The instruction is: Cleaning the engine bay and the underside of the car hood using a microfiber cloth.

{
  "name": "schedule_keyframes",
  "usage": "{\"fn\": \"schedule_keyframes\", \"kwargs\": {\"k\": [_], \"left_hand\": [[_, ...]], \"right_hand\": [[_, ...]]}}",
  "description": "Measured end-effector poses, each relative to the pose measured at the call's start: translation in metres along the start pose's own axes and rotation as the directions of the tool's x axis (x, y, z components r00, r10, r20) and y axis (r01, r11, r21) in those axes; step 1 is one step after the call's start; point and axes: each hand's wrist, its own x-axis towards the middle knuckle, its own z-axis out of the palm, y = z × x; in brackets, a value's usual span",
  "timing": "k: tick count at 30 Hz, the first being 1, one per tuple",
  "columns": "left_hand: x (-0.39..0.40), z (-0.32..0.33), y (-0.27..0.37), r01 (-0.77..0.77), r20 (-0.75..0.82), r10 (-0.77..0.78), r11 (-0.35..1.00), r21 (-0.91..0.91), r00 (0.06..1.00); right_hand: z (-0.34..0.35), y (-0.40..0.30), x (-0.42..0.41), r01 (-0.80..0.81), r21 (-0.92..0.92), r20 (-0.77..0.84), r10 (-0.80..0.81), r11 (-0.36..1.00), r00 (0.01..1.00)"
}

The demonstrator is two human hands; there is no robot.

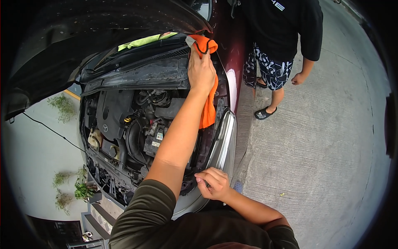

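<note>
My left hand [201, 73] grips an orange cloth [207, 115] with dark edging. It presses the bunched upper part at the rear corner of the engine bay, beside the plastic cowl [149, 74]. The rest of the cloth hangs along the inner edge of the dark red fender [231, 59]. Next to my fingertips is a small grey patch [189, 41], too small to identify. My right hand [214, 183], fingers curled and nothing visible in it, is by the front end of the headlight [222, 146]. My left forearm hides part of the engine bay.
A raised car hood [74, 40] overhangs the bay, with a thin black rod [54, 132] below it. The engine cover [113, 115] and battery [152, 146] lie under my left arm. A green cloth [143, 42] lies near the windshield. Another person [279, 34] stands on the concrete [311, 140] beside the car.
</note>
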Motion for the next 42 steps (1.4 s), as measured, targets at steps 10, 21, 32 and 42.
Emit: {"fn": "schedule_keyframes", "kwargs": {"k": [10,21,32,42], "left_hand": [[-0.027,-0.015,-0.002,-0.003,-0.063,0.010,0.995,0.097,0.998],[0.031,-0.029,0.038,-0.139,0.463,-0.126,0.857,0.496,0.877],[0.054,-0.087,0.016,-0.318,0.511,0.011,0.794,0.518,0.859],[0.042,-0.056,-0.029,-0.002,-0.303,-0.286,0.726,-0.688,0.909]], "right_hand": [[-0.002,0.002,-0.004,0.006,0.002,-0.005,-0.006,1.000,1.000],[-0.003,0.002,-0.004,0.008,0.027,0.003,-0.009,1.000,1.000],[-0.003,0.002,-0.011,0.016,0.035,-0.031,-0.015,0.999,0.999],[-0.002,0.003,-0.001,0.054,0.121,-0.046,-0.049,0.991,0.998]]}}
